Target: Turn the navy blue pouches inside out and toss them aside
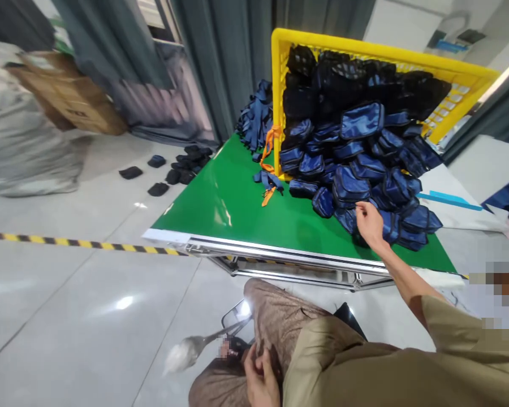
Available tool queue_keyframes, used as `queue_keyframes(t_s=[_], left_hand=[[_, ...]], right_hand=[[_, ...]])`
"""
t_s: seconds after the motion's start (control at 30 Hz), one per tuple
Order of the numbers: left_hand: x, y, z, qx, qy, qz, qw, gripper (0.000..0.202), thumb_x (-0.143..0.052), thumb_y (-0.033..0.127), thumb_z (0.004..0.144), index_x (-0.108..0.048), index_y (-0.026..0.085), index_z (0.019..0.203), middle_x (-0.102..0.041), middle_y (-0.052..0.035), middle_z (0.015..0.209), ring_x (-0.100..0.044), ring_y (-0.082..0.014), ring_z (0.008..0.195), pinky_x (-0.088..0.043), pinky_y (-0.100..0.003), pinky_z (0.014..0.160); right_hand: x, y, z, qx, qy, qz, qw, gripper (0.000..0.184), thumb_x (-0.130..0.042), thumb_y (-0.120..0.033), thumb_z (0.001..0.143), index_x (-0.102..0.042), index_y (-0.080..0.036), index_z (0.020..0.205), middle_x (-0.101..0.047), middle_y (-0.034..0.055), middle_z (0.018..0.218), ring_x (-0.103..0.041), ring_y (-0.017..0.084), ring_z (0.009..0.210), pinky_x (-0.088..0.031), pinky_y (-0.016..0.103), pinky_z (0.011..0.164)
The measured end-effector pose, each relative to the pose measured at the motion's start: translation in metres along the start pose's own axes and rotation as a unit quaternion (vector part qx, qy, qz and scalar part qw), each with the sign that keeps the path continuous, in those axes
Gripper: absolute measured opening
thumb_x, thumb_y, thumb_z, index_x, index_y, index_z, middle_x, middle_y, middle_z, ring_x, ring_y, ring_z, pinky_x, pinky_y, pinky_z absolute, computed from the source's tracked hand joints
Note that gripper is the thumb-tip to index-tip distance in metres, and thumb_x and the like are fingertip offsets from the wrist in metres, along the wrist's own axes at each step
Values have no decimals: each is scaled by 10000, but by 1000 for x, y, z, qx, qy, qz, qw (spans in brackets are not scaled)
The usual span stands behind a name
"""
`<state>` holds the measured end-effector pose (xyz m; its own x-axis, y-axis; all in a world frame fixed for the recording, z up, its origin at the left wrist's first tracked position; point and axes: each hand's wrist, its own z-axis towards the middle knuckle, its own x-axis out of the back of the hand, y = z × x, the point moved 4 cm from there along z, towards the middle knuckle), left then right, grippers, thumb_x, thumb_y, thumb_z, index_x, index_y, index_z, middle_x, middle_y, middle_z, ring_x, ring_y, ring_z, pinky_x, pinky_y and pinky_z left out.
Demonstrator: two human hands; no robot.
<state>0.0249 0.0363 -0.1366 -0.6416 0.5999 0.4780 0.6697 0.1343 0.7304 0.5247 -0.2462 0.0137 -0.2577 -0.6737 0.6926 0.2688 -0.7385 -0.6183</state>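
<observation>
My right hand (370, 226) reaches over the green table to the front of a heap of blue zip pouches (351, 185). Its fingers are curled together at the lower edge of one pouch and seem to pinch it. Low in the view, my left hand (263, 377) lies in my lap with its fingers curled in. Whatever those fingers hold, if anything, is hidden. More pouches fill a yellow plastic basket (385, 48), which lies tipped on its side with its opening towards me, and spill out onto the table.
The green table (220, 203) has a metal frame. Blue straps (254, 116) and an orange strap (271, 141) lie by the basket. Dark pouches (189, 164) are on the floor at left, near cardboard boxes (74, 96) and a large sack (25, 141). A person's blurred-out part shows at right.
</observation>
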Motion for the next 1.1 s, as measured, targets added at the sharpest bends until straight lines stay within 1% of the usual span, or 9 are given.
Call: queue_keyframes(t_s=[0.1, 0.23, 0.33, 0.43, 0.63, 0.73, 0.83, 1.0, 1.1], left_hand=[[-3, 3, 3, -8, 6, 4, 1000, 909, -575, 838, 861, -618, 178, 1485, -752, -56, 859, -759, -341, 806, -627, -475, 815], [-13, 9, 3, -43, -17, 11, 999, 899, -573, 850, 874, -630, 183, 1474, -756, -74, 905, -758, -340, 873, -624, -479, 878], [-18, 13, 3, -53, -36, 29, 997, 903, -551, 857, 877, -639, 185, 1474, -768, -90, 954, -764, -350, 925, -614, -500, 936], [-22, 17, 2, -59, -54, 39, 996, 895, -528, 857, 899, -640, 186, 1482, -754, -61, 901, -758, -334, 885, -607, -499, 954], [-26, 17, 2, -72, -69, 36, 994, 918, -541, 877, 849, -706, 151, 1385, -819, -145, 1043, -789, -378, 999, -627, -522, 966], [-29, 10, 1, -78, -64, 26, 995, 850, -545, 855, 838, -741, 176, 1311, -840, -180, 1150, -798, -405, 1107, -622, -543, 1032], [-31, 13, -2, -86, -65, 17, 994, 795, -570, 866, 825, -764, 212, 1232, -850, -166, 1149, -804, -417, 1153, -631, -532, 1021], [-38, 63, -18, -103, -127, -16, 986, 738, -653, 865, 896, -810, 209, 1194, -843, -113, 979, -803, -360, 965, -640, -483, 924], [-49, 113, -30, -138, -169, -83, 972, 703, -696, 834, 952, -829, 191, 1203, -838, -120, 1001, -768, -295, 900, -624, -389, 822]], right_hand=[[46, 47, 0, -63, 49, -121, 989, 519, -546, -436, 1063, -674, -148, 1475, -713, 255, 1457, -655, 417, 1358, -516, 580, 1178], [73, 102, -9, -225, -13, -183, 957, 818, -674, -541, 1020, -523, -62, 1666, -601, 359, 1592, -599, 515, 1447, -489, 636, 1182], [75, 124, -16, -304, -53, -154, 939, 751, -631, -568, 1047, -616, -28, 1570, -755, 324, 1360, -720, 470, 1287, -551, 561, 1099], [73, 127, -16, -298, -59, -138, 943, 566, -532, -564, 1085, -773, -114, 1330, -827, 233, 1175, -765, 407, 1174, -576, 475, 1021], [66, 113, -12, -290, -63, -131, 946, 495, -588, -664, 1029, -782, -212, 980, -828, 216, 1041, -757, 425, 1084, -552, 514, 986], [65, 101, -6, -286, -54, -117, 950, 303, -682, -520, 960, -711, -236, 860, -795, 163, 863, -757, 393, 962, -562, 493, 942], [76, 81, 5, -268, -17, -96, 958, 216, -627, -435, 977, -668, -252, 869, -754, 99, 763, -747, 345, 857, -577, 462, 899], [100, 22, 16, -227, 32, 94, 969, 218, -703, -448, 926, -624, -273, 823, -605, -14, 586, -602, 223, 552, -538, 338, 584], [88, -25, 7, -226, -49, 267, 935, 267, -800, -420, 841, -608, -264, 740, -517, -52, 538, -475, 152, 467, -447, 264, 442]])
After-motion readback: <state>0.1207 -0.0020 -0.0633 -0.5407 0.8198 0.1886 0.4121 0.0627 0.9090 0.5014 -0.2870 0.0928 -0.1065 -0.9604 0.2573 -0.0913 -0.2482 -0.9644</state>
